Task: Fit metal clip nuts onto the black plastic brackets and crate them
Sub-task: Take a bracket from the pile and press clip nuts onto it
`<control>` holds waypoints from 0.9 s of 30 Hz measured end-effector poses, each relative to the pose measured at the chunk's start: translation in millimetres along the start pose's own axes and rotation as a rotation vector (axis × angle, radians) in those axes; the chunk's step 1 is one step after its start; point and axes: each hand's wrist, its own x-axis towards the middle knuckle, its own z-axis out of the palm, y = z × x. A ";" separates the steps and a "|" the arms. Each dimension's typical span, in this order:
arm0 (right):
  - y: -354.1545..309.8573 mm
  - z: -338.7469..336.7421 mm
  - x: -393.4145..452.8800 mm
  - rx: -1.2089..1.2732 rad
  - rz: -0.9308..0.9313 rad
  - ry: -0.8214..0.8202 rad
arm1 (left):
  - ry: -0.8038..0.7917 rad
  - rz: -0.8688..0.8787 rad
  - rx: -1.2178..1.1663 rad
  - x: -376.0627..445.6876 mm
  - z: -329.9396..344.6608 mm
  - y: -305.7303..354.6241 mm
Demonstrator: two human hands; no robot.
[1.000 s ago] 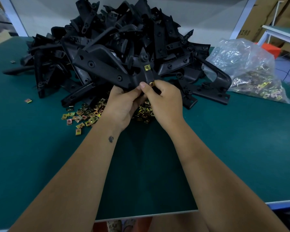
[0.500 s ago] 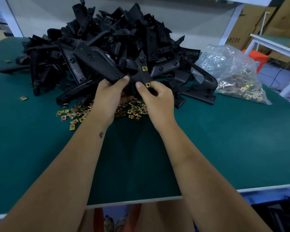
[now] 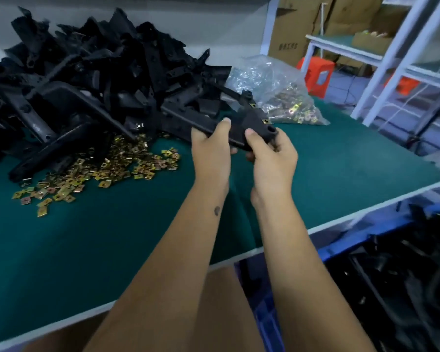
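— Which way does that bracket [image 3: 241, 123] lie?

— Its long axis runs across, left end toward the black heap [image 3: 87, 80], right end toward the bag of clips [image 3: 277, 95], lifted above the green bench [image 3: 341, 161].

— How is it held?

— The left hand [image 3: 211, 151] grips the middle, the right hand [image 3: 272, 156] the right end, thumbs on top.

— Its look?

— Matte black, angular, a round hole by the right thumb, brass-coloured clip nuts [image 3: 265, 120] on the far edge.

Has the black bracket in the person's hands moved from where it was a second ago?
Yes. The bracket has come away from the black pile, going right toward the plastic bag of clip nuts, held by the left hand and right hand.
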 end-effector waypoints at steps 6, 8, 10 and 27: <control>-40.1 -111.4 -1.0 -0.002 -0.107 0.400 | -0.349 -0.264 -0.108 -77.8 78.1 -33.1; -52.4 -158.2 -9.1 0.021 -0.133 0.503 | -0.492 -0.360 -0.085 -111.4 98.5 -53.6; -58.4 -208.4 -23.8 0.011 -0.123 0.542 | -0.597 -0.502 -0.075 -139.0 108.4 -74.5; 2.7 -368.7 -98.8 -0.533 0.514 1.056 | -1.148 -0.464 1.047 -155.2 30.2 -212.0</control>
